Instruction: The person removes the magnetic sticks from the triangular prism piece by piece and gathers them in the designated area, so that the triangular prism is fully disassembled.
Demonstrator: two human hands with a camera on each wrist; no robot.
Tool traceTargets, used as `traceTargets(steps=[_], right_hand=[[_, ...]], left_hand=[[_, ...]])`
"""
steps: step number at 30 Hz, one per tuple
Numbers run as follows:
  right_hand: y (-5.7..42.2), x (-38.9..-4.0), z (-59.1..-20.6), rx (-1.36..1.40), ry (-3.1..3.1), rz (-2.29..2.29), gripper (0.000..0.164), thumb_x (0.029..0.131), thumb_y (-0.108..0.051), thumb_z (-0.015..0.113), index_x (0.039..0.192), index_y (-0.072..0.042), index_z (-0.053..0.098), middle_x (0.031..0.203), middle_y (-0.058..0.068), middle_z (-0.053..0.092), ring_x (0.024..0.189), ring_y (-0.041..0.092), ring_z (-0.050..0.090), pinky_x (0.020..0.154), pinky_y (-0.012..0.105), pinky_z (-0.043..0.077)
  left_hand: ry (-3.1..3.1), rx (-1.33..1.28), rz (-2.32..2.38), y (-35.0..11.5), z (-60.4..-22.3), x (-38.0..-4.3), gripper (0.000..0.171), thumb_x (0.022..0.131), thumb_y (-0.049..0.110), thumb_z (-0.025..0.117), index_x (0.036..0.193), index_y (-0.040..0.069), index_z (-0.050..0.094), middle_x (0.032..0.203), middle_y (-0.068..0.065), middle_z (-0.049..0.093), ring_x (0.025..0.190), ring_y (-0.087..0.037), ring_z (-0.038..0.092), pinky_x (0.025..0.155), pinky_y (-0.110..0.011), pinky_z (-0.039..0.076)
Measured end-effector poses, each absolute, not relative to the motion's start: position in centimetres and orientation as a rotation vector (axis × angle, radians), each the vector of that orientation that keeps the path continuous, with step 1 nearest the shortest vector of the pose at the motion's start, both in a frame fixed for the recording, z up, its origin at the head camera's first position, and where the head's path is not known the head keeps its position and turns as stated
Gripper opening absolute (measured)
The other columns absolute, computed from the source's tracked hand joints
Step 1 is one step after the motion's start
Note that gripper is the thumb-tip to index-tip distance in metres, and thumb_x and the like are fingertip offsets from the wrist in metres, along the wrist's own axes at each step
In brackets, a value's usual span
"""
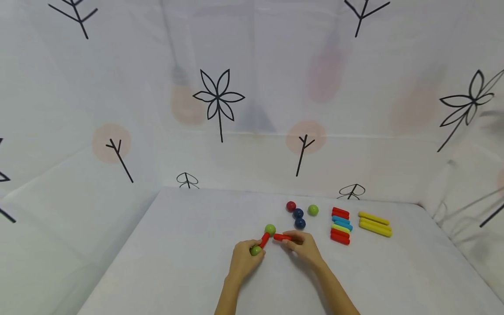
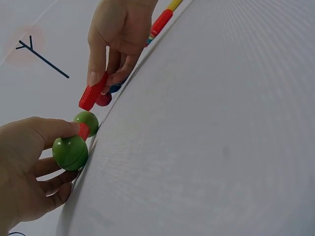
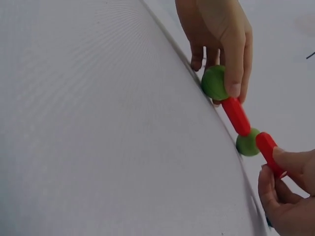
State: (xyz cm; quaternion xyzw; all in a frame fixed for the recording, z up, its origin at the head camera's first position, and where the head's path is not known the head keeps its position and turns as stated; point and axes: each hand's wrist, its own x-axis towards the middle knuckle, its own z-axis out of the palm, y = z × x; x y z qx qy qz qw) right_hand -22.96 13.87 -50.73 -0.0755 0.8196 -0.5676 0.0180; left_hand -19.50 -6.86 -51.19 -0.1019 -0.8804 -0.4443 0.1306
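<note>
My left hand (image 1: pixel 243 261) grips a short red rod (image 1: pixel 265 239) where it meets the near green ball (image 1: pixel 256 250). A second green ball (image 1: pixel 270 229) sits on the rod's far end. Between thumb and fingers, my right hand (image 1: pixel 307 248) pinches another red rod (image 1: pixel 281 237). Its free end points at the far ball. In the right wrist view that rod (image 3: pixel 267 147) comes very close to the ball (image 3: pixel 248 142); whether they touch I cannot tell. My left fingers partly cover the near ball in the head view.
Beyond my right hand lie a red ball (image 1: pixel 291 206), two dark blue balls (image 1: pixel 298 213) and a green ball (image 1: pixel 313 210). To the right, short red, blue and yellow-green rods (image 1: pixel 341 225) form a column, beside longer yellow rods (image 1: pixel 375 224). A patterned white cloth (image 1: pixel 252 162) stands behind the white table (image 1: pixel 177 262).
</note>
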Motion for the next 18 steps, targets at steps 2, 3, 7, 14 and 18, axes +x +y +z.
traceTargets(steps=[2,3,7,14,18], right_hand=[[14.2,-22.7,-50.6,-0.191,2.521,-1.797,0.027,0.086,-0.008,0.066,0.112,0.000,0.065,0.101,0.010,0.066,0.085,0.017,0.060,0.073,0.018,0.049],[14.5,-22.5,-50.5,-0.173,2.515,-1.809,0.027,0.086,-0.009,0.067,0.112,0.000,0.065,0.100,0.010,0.067,0.085,0.018,0.060,0.073,0.018,0.049],[15.8,-22.1,-50.2,-0.097,2.512,-1.820,0.030,0.085,-0.013,0.069,0.111,0.001,0.063,0.099,0.010,0.067,0.087,0.018,0.061,0.075,0.019,0.050],[19.4,-21.4,-49.8,0.044,2.562,-1.769,0.032,0.084,-0.012,0.070,0.111,0.002,0.062,0.099,0.012,0.067,0.087,0.018,0.062,0.074,0.019,0.051],[21.5,-20.8,-49.5,0.074,2.630,-1.724,0.034,0.084,-0.013,0.070,0.113,0.003,0.062,0.101,0.014,0.067,0.087,0.016,0.062,0.074,0.017,0.050]], left_hand=[[-2.559,-0.289,-1.292,-6.8,-51.2,-19.5,0.027,0.076,0.008,0.072,0.102,0.001,0.072,0.095,-0.008,0.070,0.079,-0.011,0.055,0.065,-0.023,0.043],[-2.556,-0.289,-1.292,-6.8,-51.2,-19.5,0.027,0.076,0.007,0.072,0.101,0.001,0.072,0.095,-0.008,0.070,0.079,-0.012,0.055,0.065,-0.023,0.043],[-2.553,-0.283,-1.285,-6.8,-51.2,-19.5,0.026,0.076,0.008,0.072,0.101,0.002,0.072,0.095,-0.007,0.070,0.080,-0.013,0.056,0.066,-0.024,0.044],[-2.550,-0.292,-1.291,-6.8,-51.3,-19.5,0.026,0.075,0.008,0.072,0.101,0.002,0.072,0.095,-0.008,0.070,0.082,-0.015,0.059,0.067,-0.024,0.045],[-2.560,-0.285,-1.285,-6.8,-51.4,-19.5,0.026,0.076,0.008,0.072,0.102,0.002,0.072,0.096,-0.007,0.070,0.083,-0.016,0.059,0.068,-0.025,0.046]])
